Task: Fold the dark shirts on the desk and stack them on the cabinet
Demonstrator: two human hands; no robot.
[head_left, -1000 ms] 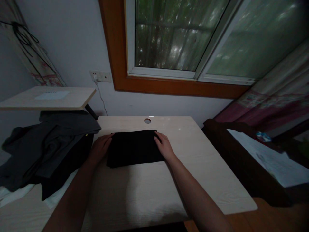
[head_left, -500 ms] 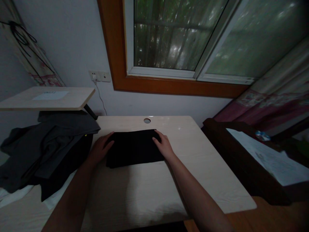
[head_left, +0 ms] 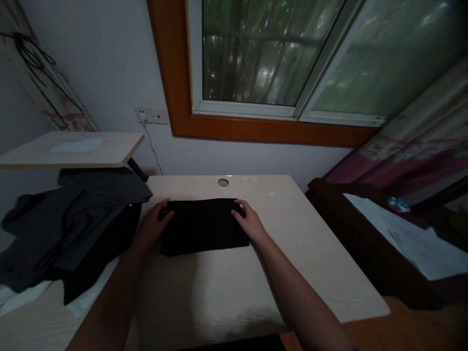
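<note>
A black garment (head_left: 204, 226), folded into a flat rectangle, lies on the pale wooden desk (head_left: 234, 287). What kind of garment it is cannot be made out. At its upper left corner is my left hand (head_left: 155, 220), thumb over the cloth and fingers curled at the edge. My right hand (head_left: 251, 222) grips the upper right corner in the same way, thumb on top and fingertips at the far edge. The undersides of both hands are hidden.
A heap of dark grey and black clothes (head_left: 84, 219) lies left, below a raised shelf (head_left: 120, 151) with a paper on it. A cable hole (head_left: 223, 182) is at the desk's back. Dark furniture (head_left: 365, 243) stands right. Behind are a socket (head_left: 150, 115) and a window.
The far edge of the black garment has shifted slightly toward me and lies flatter. Both hands have moved only a little and stay at its upper corners.
</note>
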